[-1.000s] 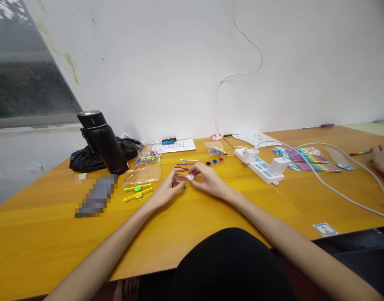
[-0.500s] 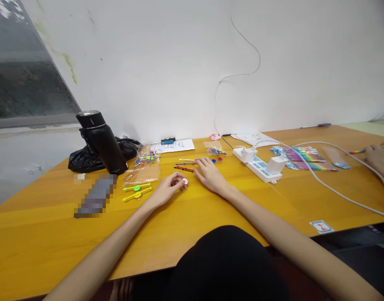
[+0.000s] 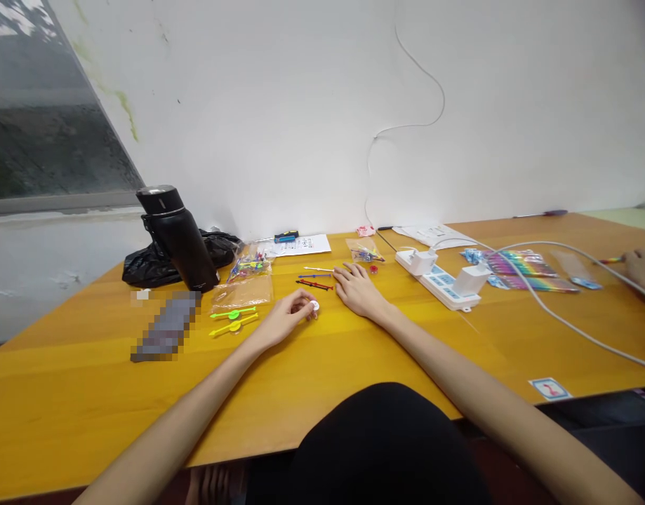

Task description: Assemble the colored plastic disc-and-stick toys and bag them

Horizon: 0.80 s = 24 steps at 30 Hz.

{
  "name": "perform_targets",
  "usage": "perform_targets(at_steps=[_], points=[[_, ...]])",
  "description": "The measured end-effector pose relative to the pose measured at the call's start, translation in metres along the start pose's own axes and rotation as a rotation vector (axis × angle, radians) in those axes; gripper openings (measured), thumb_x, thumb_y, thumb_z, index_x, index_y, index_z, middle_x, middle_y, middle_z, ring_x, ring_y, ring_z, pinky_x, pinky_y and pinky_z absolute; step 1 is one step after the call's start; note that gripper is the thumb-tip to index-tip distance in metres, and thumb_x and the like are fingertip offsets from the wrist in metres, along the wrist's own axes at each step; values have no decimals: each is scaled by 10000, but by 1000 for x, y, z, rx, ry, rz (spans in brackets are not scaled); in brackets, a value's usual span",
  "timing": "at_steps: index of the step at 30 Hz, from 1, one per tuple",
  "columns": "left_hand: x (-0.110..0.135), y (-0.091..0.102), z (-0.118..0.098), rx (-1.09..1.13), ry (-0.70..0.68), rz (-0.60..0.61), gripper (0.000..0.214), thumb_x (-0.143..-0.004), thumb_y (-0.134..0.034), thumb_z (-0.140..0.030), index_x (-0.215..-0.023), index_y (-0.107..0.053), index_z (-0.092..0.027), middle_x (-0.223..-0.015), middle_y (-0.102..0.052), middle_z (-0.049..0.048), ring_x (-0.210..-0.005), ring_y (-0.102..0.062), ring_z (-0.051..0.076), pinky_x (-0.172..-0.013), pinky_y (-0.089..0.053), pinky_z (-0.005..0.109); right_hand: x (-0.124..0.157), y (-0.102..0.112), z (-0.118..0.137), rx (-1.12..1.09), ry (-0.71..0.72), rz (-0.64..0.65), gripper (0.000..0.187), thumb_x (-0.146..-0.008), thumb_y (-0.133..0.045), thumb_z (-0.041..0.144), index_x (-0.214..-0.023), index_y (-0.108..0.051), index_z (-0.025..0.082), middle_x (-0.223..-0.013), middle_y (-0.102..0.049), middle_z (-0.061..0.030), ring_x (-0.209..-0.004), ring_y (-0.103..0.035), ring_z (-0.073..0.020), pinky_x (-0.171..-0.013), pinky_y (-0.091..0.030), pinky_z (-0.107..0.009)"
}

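Between the thumb and fingers of my left hand [image 3: 290, 315] is a small white round disc [image 3: 315, 306], pinched just above the table. My right hand [image 3: 358, 291] lies palm down with its fingers spread, beside a small red disc [image 3: 373, 269]. Left of those fingertips lie a white arrow [image 3: 316, 269], a blue arrow [image 3: 314, 275] and a red arrow [image 3: 316, 284]. A green arrow [image 3: 234, 314] and a yellow arrow [image 3: 234, 325], each with a round middle, rest to the left of my left hand.
A black bottle [image 3: 179, 238] and a blurred-out phone [image 3: 167, 326] are at the left. Bags of small coloured parts [image 3: 253, 264] lie further back. A white power strip [image 3: 438, 280] with cables sits at the right, near rainbow-striped sticks [image 3: 527, 270] and another person's hand [image 3: 642, 270].
My right hand has shifted slightly right, and the blue disc seen beside the red one is now hidden by it. My left hand keeps its pinch. The whole view has turned a little left.
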State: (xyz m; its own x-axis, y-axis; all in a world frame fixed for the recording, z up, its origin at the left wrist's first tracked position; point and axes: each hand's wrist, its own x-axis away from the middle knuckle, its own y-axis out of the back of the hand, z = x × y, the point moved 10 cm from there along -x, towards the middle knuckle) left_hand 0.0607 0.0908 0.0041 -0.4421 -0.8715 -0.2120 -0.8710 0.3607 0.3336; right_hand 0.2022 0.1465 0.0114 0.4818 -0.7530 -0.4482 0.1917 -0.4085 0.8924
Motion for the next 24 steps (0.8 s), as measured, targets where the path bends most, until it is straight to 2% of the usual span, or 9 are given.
perform_targets(at_steps=[7, 14, 19, 21, 24], points=[[0, 0, 0, -5, 6, 4, 295, -962, -554, -462, -1010, -590, -173, -909, -699, 60, -843, -642, 167, -846, -475, 306, 0, -2, 1, 4, 20, 21, 453, -1030, -355, 255, -1372, -607, 98, -1519, -519, -120, -1426, -397, -321, -1211, -232, -494], [-2, 1, 4, 57, 13, -5, 293, -943, -583, -465, -995, -584, -177, -883, -693, 54, -813, -633, 165, -814, -470, 304, -1, -2, -1, -30, -1, 8, 450, -1023, -377, 249, -1373, -603, 80, -1446, -587, -134, -1332, -467, -321, -1162, -303, -489], [-6, 13, 16, 135, 51, -83, 333, -923, -601, -505, -1041, -565, -195, -952, -727, 65, -790, -663, 159, -721, -458, 270, 1, 20, 1, -184, -18, -132, 439, -968, -464, 178, -1381, -582, 90, -1417, -591, -153, -1296, -482, -320, -1128, -360, -491], [-7, 17, 20, 203, 73, -111, 362, -907, -620, -520, -1060, -548, -200, -1015, -746, 86, -801, -684, 164, -724, -467, 271, 3, 36, 5, -345, -8, -227, 407, -966, -468, 157, -1348, -605, 135, -1375, -616, -131, -1278, -503, -293, -1115, -392, -472], [-6, 20, 24, 300, 124, -145, 399, -879, -658, -529, -1068, -532, -201, -1099, -751, 115, -839, -700, 170, -748, -488, 277, 8, 57, 8, -638, -19, -360, 284, -974, -503, 180, -1194, -681, 197, -1225, -679, -99, -1164, -589, -242, -1044, -476, -413]])
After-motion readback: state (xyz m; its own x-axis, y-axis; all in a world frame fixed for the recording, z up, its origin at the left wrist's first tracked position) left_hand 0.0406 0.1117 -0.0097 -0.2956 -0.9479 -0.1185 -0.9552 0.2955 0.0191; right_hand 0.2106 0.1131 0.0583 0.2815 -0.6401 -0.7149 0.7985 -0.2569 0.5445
